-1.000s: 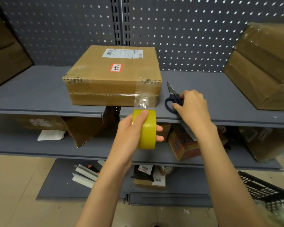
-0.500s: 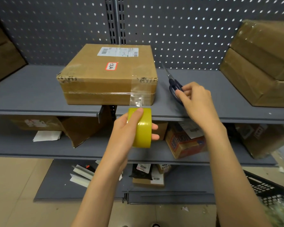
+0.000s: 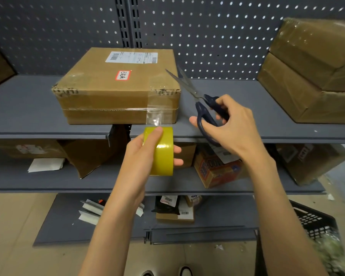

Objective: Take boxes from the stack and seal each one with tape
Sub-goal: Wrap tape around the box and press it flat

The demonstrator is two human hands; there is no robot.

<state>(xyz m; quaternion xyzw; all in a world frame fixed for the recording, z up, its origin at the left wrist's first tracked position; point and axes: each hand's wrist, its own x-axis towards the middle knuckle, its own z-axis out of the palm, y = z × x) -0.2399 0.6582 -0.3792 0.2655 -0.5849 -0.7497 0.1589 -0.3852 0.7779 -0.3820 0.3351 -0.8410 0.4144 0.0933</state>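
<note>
Left hand fingers curled round yellow tape roll, clear strip running to brown cardboard box. Right hand fingers through handles of dark-blue-handled scissors, blades parted.

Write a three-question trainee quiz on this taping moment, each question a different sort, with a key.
1. True or false: the scissors lie flat on the shelf.
2. Multiple choice: the left hand holds A) a marker, B) the yellow tape roll, C) a label.
3. Fill in: a clear strip of tape runs from the roll up to the front of the ____.

Key
1. False: the right hand holds them raised, blades apart.
2. B.
3. Cardboard box.
</note>
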